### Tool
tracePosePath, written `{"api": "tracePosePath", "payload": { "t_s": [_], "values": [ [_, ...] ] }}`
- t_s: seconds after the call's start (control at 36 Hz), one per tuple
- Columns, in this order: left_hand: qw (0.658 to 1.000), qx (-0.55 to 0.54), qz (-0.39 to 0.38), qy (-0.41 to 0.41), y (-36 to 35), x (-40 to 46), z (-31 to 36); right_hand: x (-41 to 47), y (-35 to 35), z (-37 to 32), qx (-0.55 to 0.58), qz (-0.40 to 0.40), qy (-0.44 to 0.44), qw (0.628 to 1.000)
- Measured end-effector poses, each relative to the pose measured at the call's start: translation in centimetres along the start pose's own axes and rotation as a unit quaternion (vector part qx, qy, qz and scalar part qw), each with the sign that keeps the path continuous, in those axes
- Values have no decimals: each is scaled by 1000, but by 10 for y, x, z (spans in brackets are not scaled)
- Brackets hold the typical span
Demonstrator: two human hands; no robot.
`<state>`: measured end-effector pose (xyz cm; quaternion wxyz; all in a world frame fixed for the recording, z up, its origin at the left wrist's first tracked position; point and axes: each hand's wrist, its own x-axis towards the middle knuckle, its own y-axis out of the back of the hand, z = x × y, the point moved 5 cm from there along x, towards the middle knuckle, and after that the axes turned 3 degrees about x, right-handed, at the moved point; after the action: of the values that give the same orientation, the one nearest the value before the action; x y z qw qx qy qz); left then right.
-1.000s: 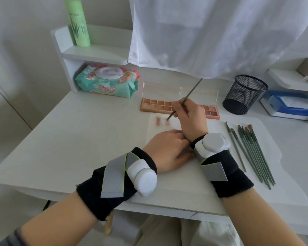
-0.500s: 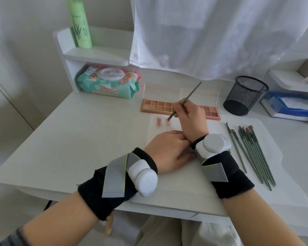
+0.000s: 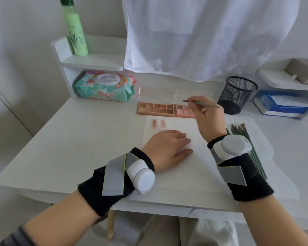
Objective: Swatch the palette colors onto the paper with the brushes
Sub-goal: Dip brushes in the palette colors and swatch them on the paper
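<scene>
A pink-brown eyeshadow palette (image 3: 156,109) lies open at the back of the desk, its clear lid standing up. In front of it is the white paper (image 3: 167,173), carrying two reddish swatches (image 3: 157,123) near its top left corner. My right hand (image 3: 207,118) pinches a thin green brush (image 3: 201,103) held nearly level, its tip over the palette's right pans. My left hand (image 3: 169,148) rests flat on the paper. Several more green brushes (image 3: 245,137) lie on the desk to the right, partly hidden by my right wrist.
A black mesh cup (image 3: 238,95) stands right of the palette, with a blue tissue box (image 3: 281,105) beyond it. A wet-wipes pack (image 3: 105,87) sits under the small shelf at the back left, and a green bottle (image 3: 76,32) stands on that shelf. A white curtain hangs behind.
My right hand has lifted off the paper and moved right and back, swinging the brush from steeply slanted to nearly level above the palette. My left hand has stayed on the paper.
</scene>
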<state>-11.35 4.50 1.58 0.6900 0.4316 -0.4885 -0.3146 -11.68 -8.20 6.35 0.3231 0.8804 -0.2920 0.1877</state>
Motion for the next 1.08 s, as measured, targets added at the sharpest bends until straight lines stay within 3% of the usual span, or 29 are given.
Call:
{"api": "tracePosePath", "payload": {
  "t_s": [0.17,0.25,0.61,1.08],
  "values": [
    [998,-7,-54,29,-7,16,13,-17,34,21,-175,-59,52,981],
    [997,7,-68,25,-14,32,29,-28,57,33,-224,-74,26,971],
    [993,19,-106,41,-39,68,58,-55,94,54,-288,-120,-63,948],
    [990,8,-122,75,-48,78,63,-61,91,66,-338,-175,-73,922]
  ]
}}
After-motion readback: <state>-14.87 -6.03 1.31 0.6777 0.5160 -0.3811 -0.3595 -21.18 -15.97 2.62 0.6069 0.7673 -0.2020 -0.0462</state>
